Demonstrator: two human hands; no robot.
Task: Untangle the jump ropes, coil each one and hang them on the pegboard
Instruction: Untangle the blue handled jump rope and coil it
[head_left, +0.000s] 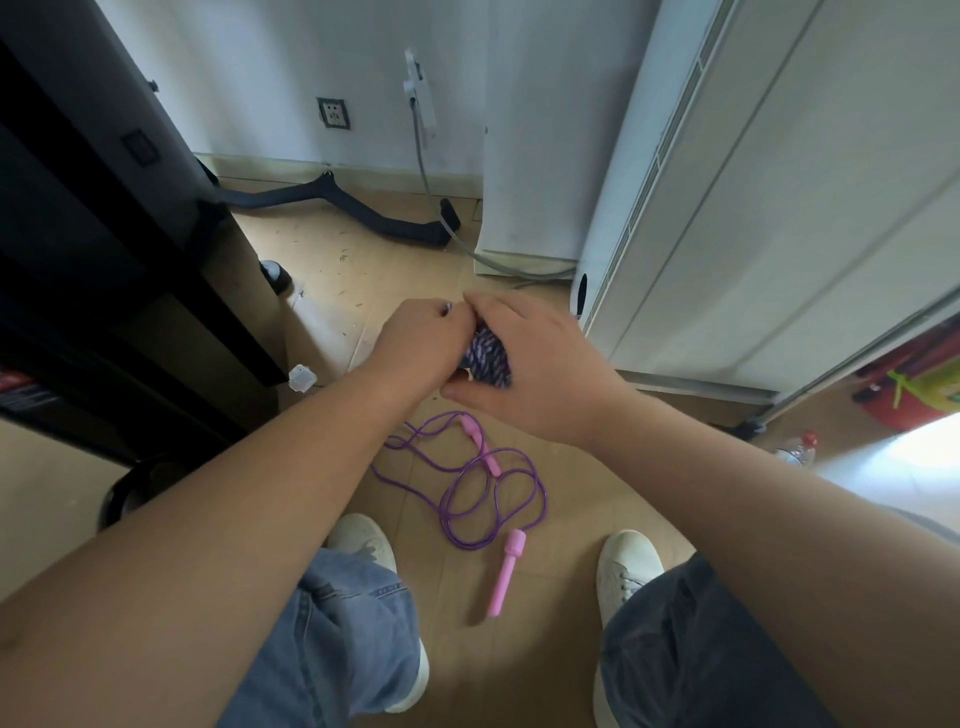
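A bundle of dark blue-and-white braided jump rope (487, 358) sits between my two hands at mid-frame. My right hand (535, 364) wraps over it from the right, thumb underneath. My left hand (423, 340) pinches the rope's end at the bundle's top left. Most of the bundle is hidden by my fingers. On the wood floor below lies a purple jump rope (467, 483) in loose tangled loops, with one pink handle (505, 577) pointing toward my shoes and another pink handle (478, 441) within the loops.
A black machine frame (130, 260) fills the left side. A white appliance (753, 208) stands on the right. A black curved bar (363, 208) and a grey hose (452, 228) lie by the far wall. My white shoes (623, 566) flank the purple rope. A plastic bottle (797, 449) stands right.
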